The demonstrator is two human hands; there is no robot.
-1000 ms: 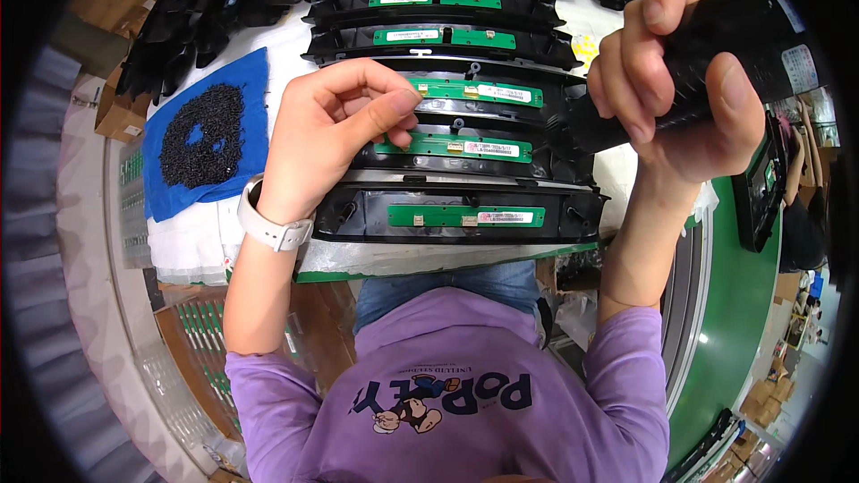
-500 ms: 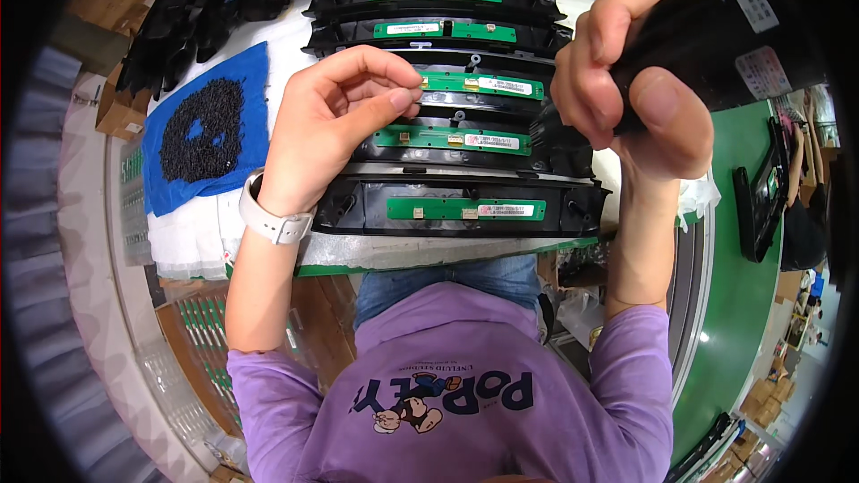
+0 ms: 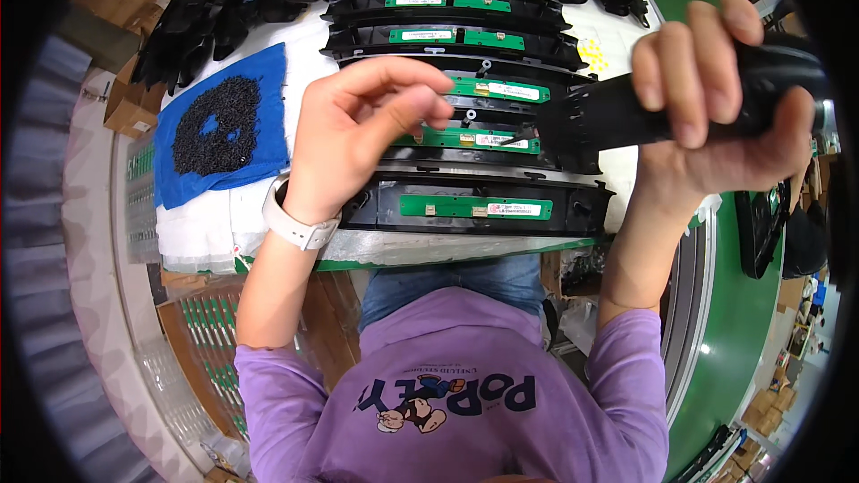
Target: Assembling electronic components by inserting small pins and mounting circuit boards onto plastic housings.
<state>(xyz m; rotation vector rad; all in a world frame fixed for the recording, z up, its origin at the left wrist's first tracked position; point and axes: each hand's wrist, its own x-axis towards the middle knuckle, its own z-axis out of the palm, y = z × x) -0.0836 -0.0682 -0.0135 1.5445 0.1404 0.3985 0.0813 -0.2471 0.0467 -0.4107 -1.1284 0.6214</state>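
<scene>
My right hand (image 3: pixel 716 98) is wrapped round a black electric screwdriver (image 3: pixel 608 116), which lies nearly level with its thin bit pointing left. The bit is over the label end of a green circuit board (image 3: pixel 492 140) in one of the black plastic housings (image 3: pixel 394 206); whether it touches cannot be told. My left hand (image 3: pixel 367 125), with a white watch on the wrist, hovers at the left ends of the middle housings. Its thumb and index finger are brought together, and anything between them is too small to make out. Several housings lie in a row, each with green boards.
A blue cloth (image 3: pixel 183 188) with a pile of small black screws (image 3: pixel 215 139) lies at the left of the white-covered table (image 3: pixel 215 233). More black parts (image 3: pixel 206 9) are stacked at the far left and far right. A green surface (image 3: pixel 725 304) stretches along the right.
The screwdriver has swung from upper right to nearly level, its bit now over the boards. My right hand has moved right. My left hand has shifted slightly right and down.
</scene>
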